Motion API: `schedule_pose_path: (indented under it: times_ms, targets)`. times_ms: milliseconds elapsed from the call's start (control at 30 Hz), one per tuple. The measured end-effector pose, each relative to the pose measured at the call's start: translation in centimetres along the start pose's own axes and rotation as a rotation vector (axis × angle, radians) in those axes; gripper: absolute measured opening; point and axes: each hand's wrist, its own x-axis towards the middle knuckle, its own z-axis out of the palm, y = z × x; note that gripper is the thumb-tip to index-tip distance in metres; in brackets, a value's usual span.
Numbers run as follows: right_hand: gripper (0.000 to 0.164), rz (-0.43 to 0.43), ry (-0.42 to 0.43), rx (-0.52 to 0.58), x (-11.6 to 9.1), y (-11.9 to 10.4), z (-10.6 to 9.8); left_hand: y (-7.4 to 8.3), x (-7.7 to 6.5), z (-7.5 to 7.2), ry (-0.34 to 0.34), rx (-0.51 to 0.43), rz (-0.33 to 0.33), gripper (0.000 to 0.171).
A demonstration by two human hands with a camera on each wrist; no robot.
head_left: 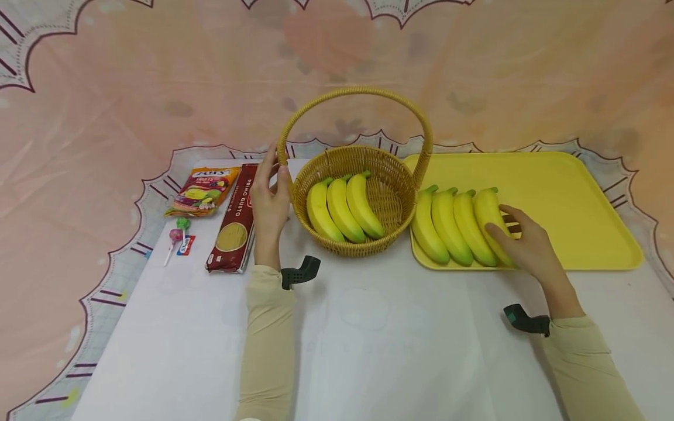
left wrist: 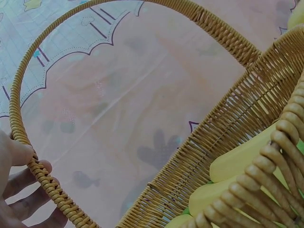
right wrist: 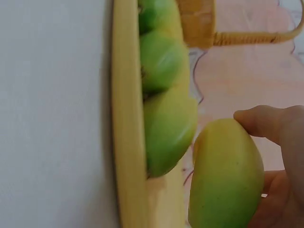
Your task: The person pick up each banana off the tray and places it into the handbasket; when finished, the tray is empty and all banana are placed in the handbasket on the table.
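Banana (head_left: 485, 206) gripped by the right hand (head_left: 533, 248), left of its palm, long axis running away from the person; basket (head_left: 354, 249) farther left, handle (head_left: 363, 90) held by the nearer left hand (head_left: 271, 204).

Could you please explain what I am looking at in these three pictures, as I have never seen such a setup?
There is no machine here: a person works with two bare hands. The widest picture comes from a camera on the head; the others come from the left wrist camera and the right wrist camera.

On the white table stands a wicker basket with three bananas inside. To its right is a yellow tray with more bananas. To its left lie a dark red pack, an orange packet and two lollipops.

The left hand grips the basket's handle low down; the right hand holds the rightmost banana.
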Motion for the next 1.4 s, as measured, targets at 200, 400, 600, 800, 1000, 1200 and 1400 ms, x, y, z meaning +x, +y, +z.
schedule_pose_path:
  times_ms: [200,400,600,800,1000,1200,1400]
  targets:
    - [0.064,-0.109,0.017,-0.008,-2.4,-3.0,0.4,0.1,0.0,-0.1,0.001,-0.005,0.010,0.043]
    - [0.059,-0.216,0.010,0.045,-4.1,-7.1,1.9,0.0,0.0,-0.1,-0.008,-0.017,0.003,0.043]
    - [0.060,-0.278,-0.051,0.065,-2.9,-11.1,4.6,0.1,0.2,-0.1,-0.007,-0.002,0.010,0.043]
    - [0.062,-0.311,-0.068,0.123,-0.1,-15.2,7.7,0.1,0.2,-0.1,-0.021,-0.007,-0.010,0.044]
    - [0.067,-0.285,-0.105,0.066,3.1,-19.4,11.0,0.2,0.0,-0.2,-0.017,-0.009,-0.013,0.044]
    - [0.067,-0.255,-0.132,-0.009,5.5,-21.8,13.9,-0.1,-0.1,0.0,-0.035,-0.025,-0.016,0.044]
    - [0.068,-0.237,-0.166,-0.041,7.0,-23.0,16.6,0.1,0.0,-0.2,-0.026,-0.015,0.003,0.044]
